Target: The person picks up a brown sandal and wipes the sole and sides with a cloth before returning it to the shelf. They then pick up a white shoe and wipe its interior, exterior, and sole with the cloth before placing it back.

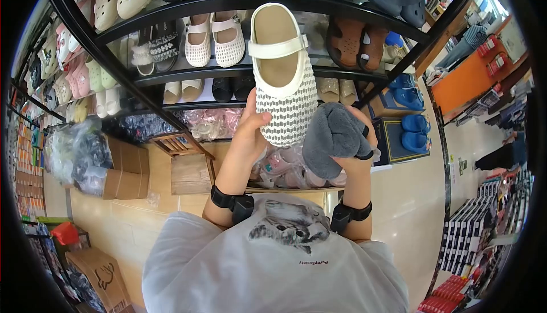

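Note:
My left hand [252, 124] is closed on the side of a white shoe [284, 105] with a grey block pattern, a strap across its opening and a tan insole. The shoe is held up in front of the shelves, toe pointing down toward me. A bunched dark grey cloth [330, 141] is gripped in my right hand [360, 136], close beside the shoe's right side. The cloth hides most of that hand's fingers. Behind the held shoe, a pair of white strapped shoes [213, 39] stands on the middle shelf.
A black shelf rack [250, 15] holds clogs and sandals. Below it sit pink shoes in plastic wrap [279, 165]. Blue clogs [415, 132] rest on boxes at right. To the left is a cardboard box [126, 167] with plastic bags. People stand farther right.

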Motion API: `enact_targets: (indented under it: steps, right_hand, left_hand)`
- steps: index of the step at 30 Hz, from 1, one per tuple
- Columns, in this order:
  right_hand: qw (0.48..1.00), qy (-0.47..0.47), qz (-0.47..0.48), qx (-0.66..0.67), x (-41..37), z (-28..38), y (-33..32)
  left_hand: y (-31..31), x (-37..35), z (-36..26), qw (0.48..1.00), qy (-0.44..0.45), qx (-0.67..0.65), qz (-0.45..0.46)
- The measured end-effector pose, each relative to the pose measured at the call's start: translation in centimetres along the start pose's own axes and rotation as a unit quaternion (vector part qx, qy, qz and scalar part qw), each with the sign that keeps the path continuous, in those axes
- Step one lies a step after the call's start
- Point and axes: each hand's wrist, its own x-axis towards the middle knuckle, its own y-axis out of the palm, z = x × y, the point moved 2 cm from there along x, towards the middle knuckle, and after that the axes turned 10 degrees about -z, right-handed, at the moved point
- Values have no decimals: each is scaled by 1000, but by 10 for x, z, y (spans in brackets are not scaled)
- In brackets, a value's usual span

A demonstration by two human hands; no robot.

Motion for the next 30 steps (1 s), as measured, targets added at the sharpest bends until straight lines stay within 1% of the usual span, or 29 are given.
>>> enact_targets:
  steps: [1,2,4,6,9,10,12,13,15,17,18,20,21,22,23,24,26,27,28,29,30]
  right_hand:
    - [1000,-1,2,2,2,-2,-2]
    - [1000,-2,1,7,3,-6,-6]
    - [1000,-1,1,13,6,-6,-6]
    - [988,66,-104,94,14,-3,-4]
    - [981,60,-146,109,24,1,-7]
    - [978,53,-167,114,27,3,-8]
    - [979,43,-164,117,30,3,-15]
    - [978,36,-169,114,31,3,-20]
    - [977,27,-177,112,31,2,-25]
    - [974,8,-213,76,30,2,-29]
    - [974,7,-215,76,29,4,-28]
    - [968,42,-230,91,26,7,-24]
    - [967,45,-233,90,23,6,-25]
    - [969,60,-212,116,18,2,-26]
    - [969,76,-189,142,14,0,-27]
    - [968,81,-192,140,10,-2,-30]
    - [985,95,-76,125,1,-4,-31]
    - [994,62,-36,81,-2,-6,-34]
    - [993,71,-38,80,-4,-8,-40]
    - [996,54,-54,40,-6,-10,-45]
    - [997,37,-68,0,-6,-10,-48]
  left_hand:
    - [-2,2,0,1000,-4,-1,-20]
    - [-5,3,0,1000,-2,0,-19]
    - [-9,3,0,1000,-2,-28,0]
    - [-10,1,0,1000,-6,-27,-3]
    - [-10,-2,3,997,-46,3,68]
    - [-9,-3,5,996,-47,4,71]
    - [-5,-5,10,989,-91,-39,107]
    - [-1,-6,11,989,-92,-20,116]
    - [-4,-6,16,988,-96,-24,118]
    - [1,-7,16,987,-98,-29,126]
    - [2,-8,18,987,-99,-27,127]
    - [1,-11,23,990,-67,16,127]
    - [2,-12,26,990,-68,-10,124]
    - [-1,-12,28,990,-74,-9,123]
    - [-5,-10,29,985,-92,-52,136]
    - [-7,-7,30,978,-108,-96,148]
    - [-6,-5,29,975,-93,-137,146]
    - [-11,-1,29,969,-112,-150,162]
    - [-17,0,30,962,-131,-162,178]
    - [-15,-3,28,986,-88,-80,118]
    - [-11,-6,27,986,-94,-80,113]
